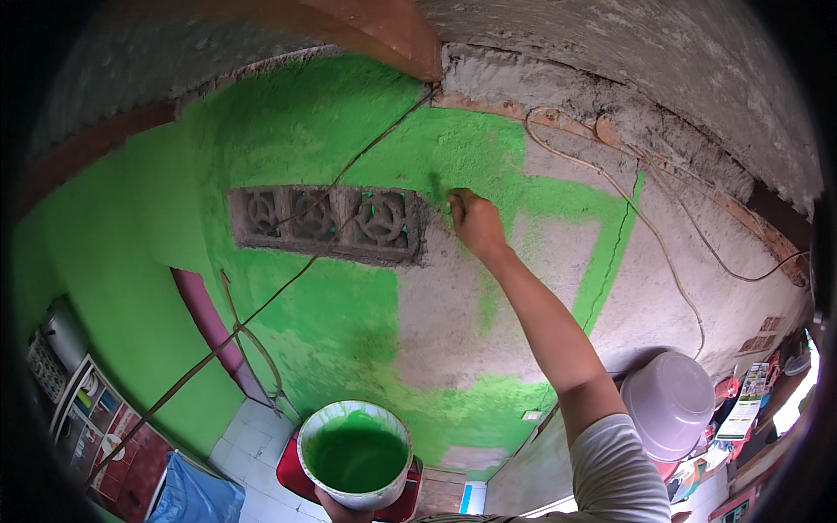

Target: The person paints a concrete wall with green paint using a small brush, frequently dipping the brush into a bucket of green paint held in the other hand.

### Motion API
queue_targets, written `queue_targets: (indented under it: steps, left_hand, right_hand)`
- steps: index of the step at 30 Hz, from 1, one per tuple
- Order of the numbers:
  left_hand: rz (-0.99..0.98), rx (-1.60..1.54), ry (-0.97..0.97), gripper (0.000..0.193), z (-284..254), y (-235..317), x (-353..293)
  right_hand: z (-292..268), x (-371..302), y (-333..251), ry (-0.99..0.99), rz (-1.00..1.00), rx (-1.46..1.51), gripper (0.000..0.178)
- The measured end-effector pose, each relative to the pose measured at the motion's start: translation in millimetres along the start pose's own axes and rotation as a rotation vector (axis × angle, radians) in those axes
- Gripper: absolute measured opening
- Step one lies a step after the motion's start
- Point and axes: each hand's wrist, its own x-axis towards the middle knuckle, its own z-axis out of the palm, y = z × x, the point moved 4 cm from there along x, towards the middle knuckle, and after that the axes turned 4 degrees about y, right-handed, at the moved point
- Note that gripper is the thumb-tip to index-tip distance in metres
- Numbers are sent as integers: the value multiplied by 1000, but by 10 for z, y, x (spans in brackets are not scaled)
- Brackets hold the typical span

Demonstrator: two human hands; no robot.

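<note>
My right hand (478, 225) is raised to the wall (445, 305), its fingers closed beside the right end of the concrete vent blocks (379, 218). What it grips is hidden by the hand; a dark green patch shows on the wall just past the fingertips. Low in the view, my left hand (345, 509) holds a white bucket (398, 420) from below, with only part of the hand showing. Green paint (357, 453) fills part of the bucket and streaks its inner side. Around the vent the wall is green, with bare greyish patches below and to the right.
A dark cable (296, 277) runs slantwise in front of the wall and vent. Pale cords (649, 228) hang at the upper right under a wooden beam. A light purple tub (670, 403) stands at the lower right. Something red (292, 471) sits beneath the bucket; a rack (78, 401) is far left.
</note>
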Motion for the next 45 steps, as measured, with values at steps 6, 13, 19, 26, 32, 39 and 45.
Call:
queue_targets:
  steps: [6, 13, 19, 26, 32, 39, 45]
  left_hand:
    - [2, 88, 4, 70, -44, -101, 45]
    - [359, 603, -173, 72, -110, -193, 79]
    - [249, 459, -266, 76, 194, -283, 64]
    - [-97, 14, -102, 68, -57, -312, 128]
    - [-177, -4, -44, 62, 5, -405, 145]
    - [455, 676, -376, 64, -111, -313, 210]
    - [-140, -71, -195, 57, -123, -466, 359]
  right_hand:
    - [-713, 375, 160, 95, -179, -404, 33]
    - [-674, 118, 195, -247, -306, -549, 46]
    - [-904, 496, 338, -13, -308, -547, 40]
    - [-690, 30, 197, -395, -217, -630, 43]
    - [-1028, 253, 481, 18, -221, -576, 30]
    - [-923, -791, 318, -243, -47, -324, 28]
    - [-1574, -1359, -581, -136, 64, 196, 26]
